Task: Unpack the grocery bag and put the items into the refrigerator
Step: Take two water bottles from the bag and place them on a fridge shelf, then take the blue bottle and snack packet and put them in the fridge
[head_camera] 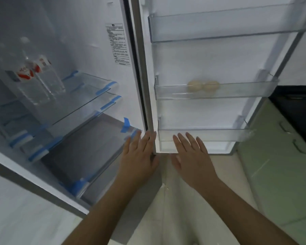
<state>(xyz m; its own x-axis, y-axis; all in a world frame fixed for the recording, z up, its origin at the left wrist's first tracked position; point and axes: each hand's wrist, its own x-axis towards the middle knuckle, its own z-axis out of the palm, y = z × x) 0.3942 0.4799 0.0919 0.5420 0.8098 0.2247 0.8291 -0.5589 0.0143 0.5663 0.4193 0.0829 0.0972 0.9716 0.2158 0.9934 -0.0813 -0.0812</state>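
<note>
The refrigerator (131, 71) stands open in front of me, its door (198, 64) swung out to the right. Two clear bottles with red and white labels (34, 75) stand on the upper glass shelf (88, 96). Two pale round items (203, 86) lie side by side in the middle door bin (245, 91). My left hand (140, 156) is flat and empty, fingers apart, at the door's hinge edge. My right hand (191, 156) is spread and empty just in front of the lowest door bin (219, 135). No grocery bag is in view.
Glass shelves with blue tape at their corners fill the fridge interior, above a grey drawer cover (88, 149). The top door bin (219, 27) holds nothing visible. Pale green cabinets with handles (281, 156) and a black countertop (297, 106) stand right of the door.
</note>
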